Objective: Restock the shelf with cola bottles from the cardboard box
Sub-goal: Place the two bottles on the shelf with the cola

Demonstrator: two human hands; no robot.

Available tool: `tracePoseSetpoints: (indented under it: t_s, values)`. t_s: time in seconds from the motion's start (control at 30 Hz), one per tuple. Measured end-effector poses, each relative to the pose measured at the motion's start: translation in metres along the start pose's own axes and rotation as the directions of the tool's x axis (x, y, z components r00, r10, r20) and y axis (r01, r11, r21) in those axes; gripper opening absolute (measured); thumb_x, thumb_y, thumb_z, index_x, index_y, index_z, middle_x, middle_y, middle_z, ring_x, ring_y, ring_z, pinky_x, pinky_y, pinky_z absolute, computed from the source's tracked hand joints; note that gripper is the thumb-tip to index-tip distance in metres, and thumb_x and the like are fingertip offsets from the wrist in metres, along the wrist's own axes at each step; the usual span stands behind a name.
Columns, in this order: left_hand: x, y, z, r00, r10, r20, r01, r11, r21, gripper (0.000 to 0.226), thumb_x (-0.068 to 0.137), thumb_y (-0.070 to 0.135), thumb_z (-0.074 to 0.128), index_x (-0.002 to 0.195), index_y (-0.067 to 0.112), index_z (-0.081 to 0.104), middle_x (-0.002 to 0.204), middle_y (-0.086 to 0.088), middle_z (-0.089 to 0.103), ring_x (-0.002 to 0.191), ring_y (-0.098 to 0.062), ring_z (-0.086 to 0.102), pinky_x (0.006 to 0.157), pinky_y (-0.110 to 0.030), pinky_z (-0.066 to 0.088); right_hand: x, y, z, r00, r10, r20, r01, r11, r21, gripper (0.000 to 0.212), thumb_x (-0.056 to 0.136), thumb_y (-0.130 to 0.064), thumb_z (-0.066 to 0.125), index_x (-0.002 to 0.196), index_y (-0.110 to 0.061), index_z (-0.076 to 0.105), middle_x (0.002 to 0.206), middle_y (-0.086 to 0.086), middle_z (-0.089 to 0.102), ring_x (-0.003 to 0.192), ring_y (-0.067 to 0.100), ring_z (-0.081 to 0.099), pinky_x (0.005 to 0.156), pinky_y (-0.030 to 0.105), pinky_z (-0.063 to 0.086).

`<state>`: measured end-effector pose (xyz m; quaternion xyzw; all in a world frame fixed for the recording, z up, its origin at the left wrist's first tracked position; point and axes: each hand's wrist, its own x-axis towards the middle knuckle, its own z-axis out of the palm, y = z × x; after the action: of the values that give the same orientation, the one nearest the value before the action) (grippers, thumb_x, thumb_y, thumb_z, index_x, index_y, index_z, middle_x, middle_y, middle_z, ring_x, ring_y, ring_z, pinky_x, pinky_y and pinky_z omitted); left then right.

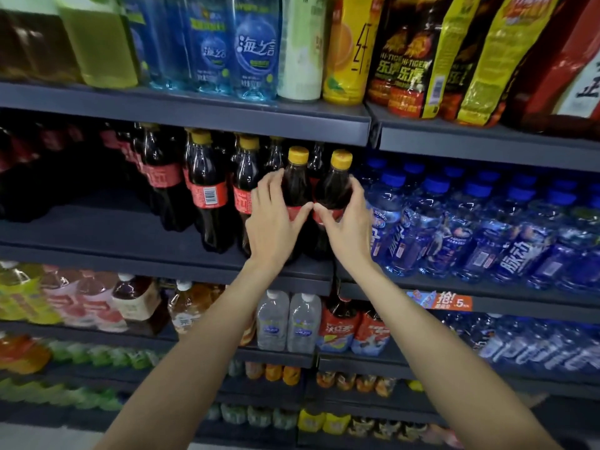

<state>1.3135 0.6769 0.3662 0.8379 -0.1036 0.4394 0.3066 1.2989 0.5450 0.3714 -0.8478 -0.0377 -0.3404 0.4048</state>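
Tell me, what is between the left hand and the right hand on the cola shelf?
In the head view, two yellow-capped cola bottles stand side by side between the left hand and the right hand, one gripped by each.

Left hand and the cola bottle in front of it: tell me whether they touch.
Touching. The head view shows the left hand wrapped around the left yellow-capped cola bottle, thumb across its red label, fingers curled round its side.

Shelf [97, 228] bare left of cola bottles [207, 196]; blue bottles [454, 228] crowd right.
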Motion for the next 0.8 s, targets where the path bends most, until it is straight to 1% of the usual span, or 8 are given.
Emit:
tracePoseSetpoints:
  t_s: [0.03,0.07,0.17,0.3,0.4,0.6,0.7,0.8]
  values:
    - [-0.001,-0.003,0.002,1.000,0.004,-0.007,-0.004,1.000,0.005,0.072,0.087,0.049,0.059,0.140,0.006,0.037,0.135,-0.012,0.047,0.121,-0.026,0.048,0.062,-0.032,0.055,0.002,-0.001,0.003,1.000,0.000,0.000,0.000,0.999,-0.037,0.074,0.086,-0.033,0.066,0.145,-0.007,0.027,0.142,0.011,0.042,0.127,0.024,0.044,0.101,0.017,0.026]
    - [-0.002,-0.006,0.003,1.000,0.008,-0.010,-0.008,1.000,-0.004,0.073,0.087,0.047,0.060,0.142,0.006,0.033,0.135,-0.014,0.047,0.122,-0.027,0.046,0.066,-0.031,0.054,0.005,-0.002,0.005,1.000,-0.001,0.003,0.002,0.997,-0.071,0.074,0.089,-0.032,0.063,0.146,-0.007,0.023,0.144,0.012,0.036,0.123,0.027,0.047,0.093,0.017,0.032]
    - [-0.008,-0.017,0.007,0.995,0.097,0.009,-0.097,0.995,-0.007,0.078,0.087,0.036,0.065,0.146,0.009,0.021,0.141,-0.018,0.041,0.127,-0.030,0.042,0.084,-0.033,0.054,0.015,0.001,0.009,1.000,-0.007,0.026,0.011,0.989,-0.151,0.078,0.093,-0.032,0.057,0.150,-0.010,0.009,0.147,0.018,0.023,0.105,0.037,0.058,0.078,0.041,0.050]
    - [-0.020,-0.028,0.013,0.981,0.170,0.091,-0.179,0.979,0.097,0.085,0.080,0.024,0.072,0.148,0.007,0.022,0.152,-0.020,0.026,0.132,-0.035,0.035,0.102,-0.039,0.043,0.001,0.016,0.017,0.992,-0.010,0.128,0.042,0.968,-0.246,0.096,0.089,-0.026,0.064,0.150,-0.017,-0.009,0.142,0.022,0.028,0.113,0.038,0.053,0.081,0.041,0.050]
    - [-0.028,-0.034,0.012,0.983,0.154,0.096,-0.164,0.980,0.113,0.090,0.075,0.019,0.076,0.148,0.010,0.024,0.149,-0.021,0.029,0.131,-0.035,0.033,0.098,-0.041,0.046,-0.015,0.022,0.022,0.991,0.054,0.125,-0.015,0.955,-0.298,0.102,0.089,-0.020,0.065,0.146,-0.027,-0.019,0.129,0.018,0.043,0.093,0.031,0.062,0.062,0.030,0.043]
    - [-0.037,-0.039,0.010,0.986,0.103,0.133,-0.105,0.994,0.010,0.092,0.075,0.015,0.076,0.148,0.020,0.020,0.141,-0.019,0.034,0.121,-0.028,0.039,0.077,-0.040,0.057,-0.020,0.022,0.027,0.996,0.071,0.056,-0.053,0.958,-0.281,0.099,0.090,-0.018,0.062,0.144,-0.031,-0.020,0.128,0.015,0.046,0.084,0.027,0.063,0.059,0.030,0.043]
    - [-0.036,-0.037,0.008,0.986,0.101,0.131,-0.097,0.995,-0.035,0.088,0.078,0.014,0.073,0.148,0.021,0.020,0.140,-0.018,0.036,0.120,-0.027,0.042,0.073,-0.036,0.057,-0.023,0.024,0.027,0.996,0.053,0.065,-0.033,0.962,-0.273,0.097,0.090,-0.018,0.062,0.148,-0.027,-0.015,0.138,0.015,0.038,0.090,0.027,0.061,0.060,0.031,0.045]
    - [-0.036,-0.034,0.004,0.994,0.064,0.090,-0.054,0.992,-0.113,0.077,0.083,0.017,0.067,0.146,0.019,0.023,0.137,-0.013,0.040,0.119,-0.022,0.042,0.075,-0.029,0.052,-0.029,0.019,0.022,0.998,0.039,0.055,-0.025,0.969,-0.246,0.086,0.091,-0.019,0.060,0.151,-0.020,-0.002,0.142,0.015,0.035,0.109,0.028,0.055,0.075,0.034,0.049]
